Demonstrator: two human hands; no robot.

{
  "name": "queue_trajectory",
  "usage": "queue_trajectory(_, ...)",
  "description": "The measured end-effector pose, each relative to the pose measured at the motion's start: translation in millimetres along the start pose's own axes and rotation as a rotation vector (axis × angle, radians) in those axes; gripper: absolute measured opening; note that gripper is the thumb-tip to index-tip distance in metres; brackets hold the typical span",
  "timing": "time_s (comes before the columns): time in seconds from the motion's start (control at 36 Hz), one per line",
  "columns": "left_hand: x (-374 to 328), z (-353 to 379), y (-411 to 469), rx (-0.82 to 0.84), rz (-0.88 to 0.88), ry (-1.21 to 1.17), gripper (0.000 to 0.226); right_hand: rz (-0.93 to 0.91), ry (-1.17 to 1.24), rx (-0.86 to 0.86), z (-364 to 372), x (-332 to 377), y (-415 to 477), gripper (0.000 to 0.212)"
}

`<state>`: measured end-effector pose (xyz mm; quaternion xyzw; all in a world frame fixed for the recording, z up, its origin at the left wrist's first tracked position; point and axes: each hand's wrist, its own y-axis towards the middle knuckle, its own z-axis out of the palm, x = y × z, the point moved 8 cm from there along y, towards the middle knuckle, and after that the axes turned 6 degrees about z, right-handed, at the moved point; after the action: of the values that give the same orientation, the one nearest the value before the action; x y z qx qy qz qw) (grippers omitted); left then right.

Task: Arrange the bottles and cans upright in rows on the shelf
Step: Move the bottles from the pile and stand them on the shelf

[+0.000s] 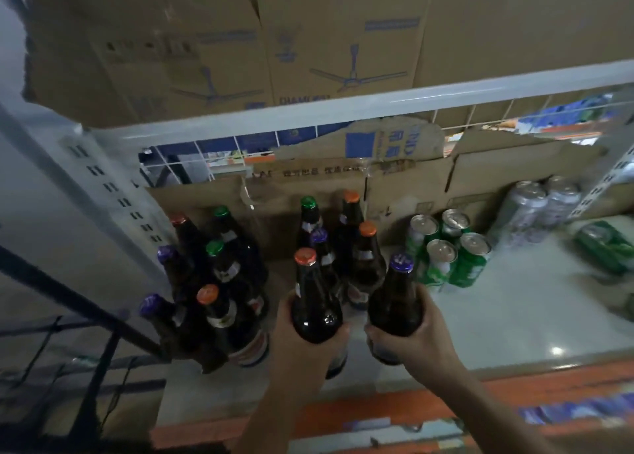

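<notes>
Left hand (296, 349) grips a smooth dark-glass orange-capped bottle (314, 302), right hand (423, 337) a purple-capped bottle (396, 299).

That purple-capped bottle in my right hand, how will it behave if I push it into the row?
Tall and narrow, the purple-capped bottle could tip if pushed high. It looks like dark glass, so probably breakable against neighbouring bottles, and fairly heavy if full.
</notes>
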<state>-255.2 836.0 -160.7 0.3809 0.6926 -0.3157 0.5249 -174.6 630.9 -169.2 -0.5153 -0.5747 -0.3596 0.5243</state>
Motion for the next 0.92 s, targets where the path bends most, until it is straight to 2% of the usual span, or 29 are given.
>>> queue_trajectory(0.11,22,8,1,0.036,-0.064,0.024,0.072,0.026,0.017,-0.014,4,-15,4,0.061)
queue_trajectory(0.19,35,14,4,0.036,-0.097,0.016,0.064,0.009,0.005,-0.034,6,-19,8,0.068)
queue_trajectory(0.31,43,21,9,0.032,-0.092,-0.027,0.061,-0.001,0.020,-0.036,9,-28,14,0.063)
queue_trajectory(0.5,40,26,9,-0.015,-0.049,-0.087,0.074,0.011,0.007,-0.039,12,-38,19,0.074)
queue_trajectory(0.64,50,27,7,-0.067,-0.110,-0.085,0.084,0.041,-0.056,-0.010,7,-42,19,0.085)
queue_trajectory(0.92,50,31,14,-0.014,-0.166,-0.097,0.074,0.087,-0.174,0.096,21,-34,32,0.077)
